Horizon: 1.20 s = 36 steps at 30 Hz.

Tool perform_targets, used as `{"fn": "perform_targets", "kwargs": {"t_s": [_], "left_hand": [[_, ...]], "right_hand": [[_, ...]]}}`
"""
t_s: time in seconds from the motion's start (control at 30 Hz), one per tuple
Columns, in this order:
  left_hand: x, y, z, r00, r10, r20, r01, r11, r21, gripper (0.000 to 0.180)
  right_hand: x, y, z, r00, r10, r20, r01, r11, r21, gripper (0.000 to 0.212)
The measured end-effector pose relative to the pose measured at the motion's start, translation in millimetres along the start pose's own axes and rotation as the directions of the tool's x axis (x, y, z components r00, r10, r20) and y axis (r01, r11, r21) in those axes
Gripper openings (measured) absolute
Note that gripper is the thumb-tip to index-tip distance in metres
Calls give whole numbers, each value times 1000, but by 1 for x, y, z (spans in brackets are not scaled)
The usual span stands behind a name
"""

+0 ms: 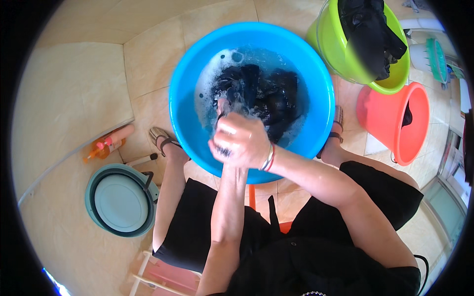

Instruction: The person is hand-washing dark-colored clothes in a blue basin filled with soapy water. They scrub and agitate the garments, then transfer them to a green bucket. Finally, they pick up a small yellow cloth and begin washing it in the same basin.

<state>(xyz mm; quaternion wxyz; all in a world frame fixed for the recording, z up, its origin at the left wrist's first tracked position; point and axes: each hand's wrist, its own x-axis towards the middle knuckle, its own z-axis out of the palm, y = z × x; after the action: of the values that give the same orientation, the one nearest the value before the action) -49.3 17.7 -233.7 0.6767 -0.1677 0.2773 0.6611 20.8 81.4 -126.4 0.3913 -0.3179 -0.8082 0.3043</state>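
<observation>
A round blue basin [323, 98] holds soapy water and soaked black cloth [281, 101]. My right hand [242, 140], wearing bracelets at the wrist, is closed in a fist over the near left part of the basin. A bit of dark wet cloth shows between its fingers. My left hand [221, 105] lies under and beyond the right one, near the wet cloth. Only a little of it shows, and its grip is hidden. White foam [207, 79] gathers along the left side of the water.
At the far right stands a lime green bucket [323, 49] with black clothing [363, 29] hanging over its rim. A coral bucket [377, 116] is beside it, with something dark inside. On the left are a grey-green folding basin [121, 202], a brush, and orange and pink bottles [108, 143].
</observation>
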Motion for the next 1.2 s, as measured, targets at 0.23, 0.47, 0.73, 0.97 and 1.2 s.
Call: {"fn": "perform_targets", "kwargs": {"t_s": [0.23,0.47,0.73,0.97,1.2], "left_hand": [[-30,-21,69,880,396,-262,-199,808,555,30],[-73,-34,70,925,-44,378,-381,-108,918,28],[-90,-76,12,891,-380,248,-443,-610,657,25],[-102,-74,9,930,139,341,-244,-461,853,33],[-110,-49,46,942,-54,-332,83,994,71,100]], "right_hand": [[-46,87,-25,735,666,123,-619,735,-277,13],[-80,133,-23,114,364,925,-762,-565,316,66],[-57,104,-15,250,837,486,-199,536,-821,69],[4,31,-85,770,574,278,-637,664,392,61],[27,-75,-143,890,438,127,-414,662,625,57]]}}
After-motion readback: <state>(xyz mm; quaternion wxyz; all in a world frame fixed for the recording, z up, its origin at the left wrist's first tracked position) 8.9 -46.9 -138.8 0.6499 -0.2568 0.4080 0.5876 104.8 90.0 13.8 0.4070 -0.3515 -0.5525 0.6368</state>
